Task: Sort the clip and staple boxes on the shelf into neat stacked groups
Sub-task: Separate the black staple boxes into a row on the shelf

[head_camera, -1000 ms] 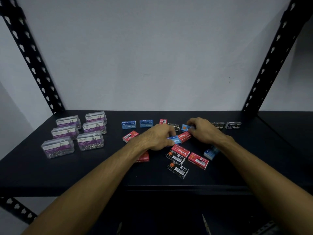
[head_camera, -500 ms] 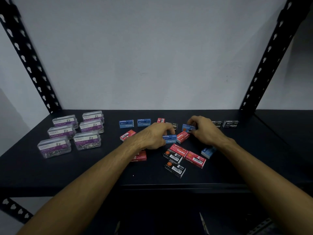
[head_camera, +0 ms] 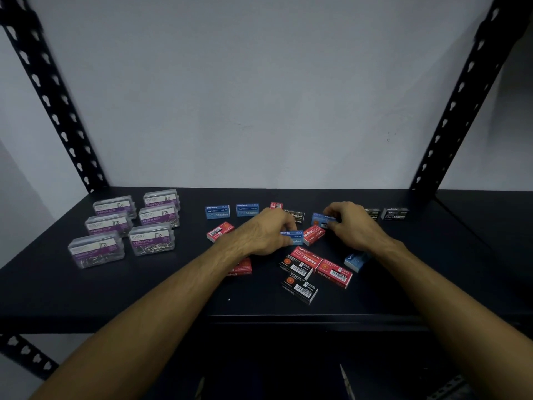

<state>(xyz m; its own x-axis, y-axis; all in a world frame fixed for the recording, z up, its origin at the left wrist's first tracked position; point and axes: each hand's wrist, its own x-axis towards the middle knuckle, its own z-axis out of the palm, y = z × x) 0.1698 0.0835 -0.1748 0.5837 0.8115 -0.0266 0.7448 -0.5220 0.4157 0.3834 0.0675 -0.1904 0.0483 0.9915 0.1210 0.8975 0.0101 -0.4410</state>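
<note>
Black metal shelving (head_camera: 86, 290) carried clear plastic paper-clip boxes (head_camera: 151, 239) grouped at left. Mid-sort, a blue cardboard staple box (head_camera: 292, 237) was pinched by the left hand (head_camera: 264, 233), another blue staple box (head_camera: 322, 220) by the right hand (head_camera: 353, 226). Stacking them beside the rear blue boxes (head_camera: 217, 212) seemingly was called for next.

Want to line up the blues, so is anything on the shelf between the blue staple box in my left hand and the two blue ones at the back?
Nothing visible blocks it. The blue staple box in the left hand has bare shelf toward the two blue boxes at the back. A red box lies left of that path.
</note>
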